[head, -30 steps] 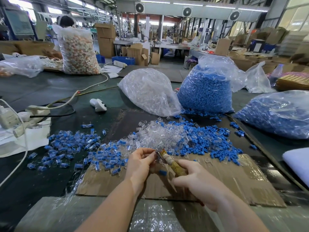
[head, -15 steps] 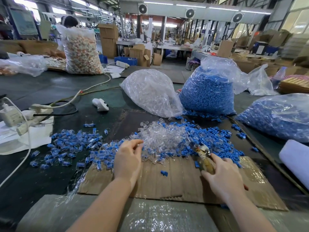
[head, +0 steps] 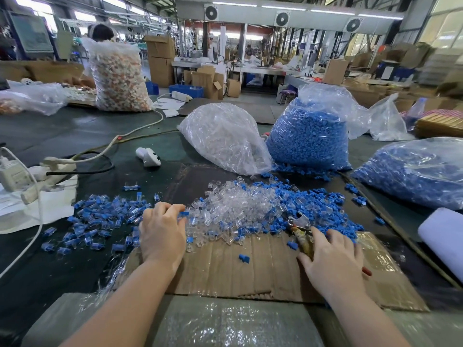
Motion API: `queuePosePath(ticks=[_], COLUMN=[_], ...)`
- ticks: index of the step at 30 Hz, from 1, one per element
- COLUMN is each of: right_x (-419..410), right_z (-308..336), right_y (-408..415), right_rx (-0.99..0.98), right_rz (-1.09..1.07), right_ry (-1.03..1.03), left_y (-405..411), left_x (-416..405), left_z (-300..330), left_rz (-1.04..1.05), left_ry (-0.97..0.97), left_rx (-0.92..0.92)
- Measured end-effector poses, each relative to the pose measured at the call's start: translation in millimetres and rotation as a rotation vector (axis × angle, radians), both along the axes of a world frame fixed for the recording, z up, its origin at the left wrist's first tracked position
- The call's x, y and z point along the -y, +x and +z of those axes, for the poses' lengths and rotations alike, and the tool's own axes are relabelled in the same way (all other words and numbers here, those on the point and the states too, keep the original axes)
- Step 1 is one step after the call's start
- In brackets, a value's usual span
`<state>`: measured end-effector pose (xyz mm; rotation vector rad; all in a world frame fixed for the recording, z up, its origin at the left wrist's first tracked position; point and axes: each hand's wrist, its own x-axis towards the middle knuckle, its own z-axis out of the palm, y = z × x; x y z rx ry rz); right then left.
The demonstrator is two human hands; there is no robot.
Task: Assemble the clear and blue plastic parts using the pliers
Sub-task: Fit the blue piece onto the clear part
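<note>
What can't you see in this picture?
- Left hand: fingertips are buried in the parts pile, so what they pinch is hidden.
- Pliers: handles hidden under the right hand.
- Parts: too small to show how they join.
- Both arms: cut off by the bottom edge.

Factory hall: strip lights (head: 283,6), stacked cardboard boxes (head: 160,61).

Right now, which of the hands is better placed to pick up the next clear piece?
The left hand. Its fingertips are at the edge of the clear parts pile, while the right hand rests on the pliers beside the blue parts.
</note>
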<state>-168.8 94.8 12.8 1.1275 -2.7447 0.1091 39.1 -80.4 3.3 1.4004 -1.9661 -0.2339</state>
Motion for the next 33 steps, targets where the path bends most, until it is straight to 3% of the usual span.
queuePosePath(ticks=[2, 5, 9, 15, 25, 33], right_x=[7, 22, 37, 50, 44, 42], right_z=[0, -8, -21, -27, -36, -38], right_y=[13, 39, 61, 58, 49, 49], right_rx=[-0.034, 0.081, 0.147, 0.172, 0.312, 0.319], right_rz=[0.113, 0.389, 0.559, 0.509, 0.393, 0.388], right_ry=[-0.094, -0.235, -0.279, -0.326, -0.516, -0.543], left_y=[-13, -30, -39, -49, -61, -64], left_x=[-11, -29, -40, -42, -50, -56], left_z=[1, -5, -14, -19, -24, -20], left_rz=[-0.133, -0.373, -0.428, -0.414, -0.441, -0.482], left_ry=[0.000, 0.057, 0.086, 0.099, 0.092, 0.144], left_rx=[-0.079, -0.077, -0.060, 0.003, -0.044, -0.120])
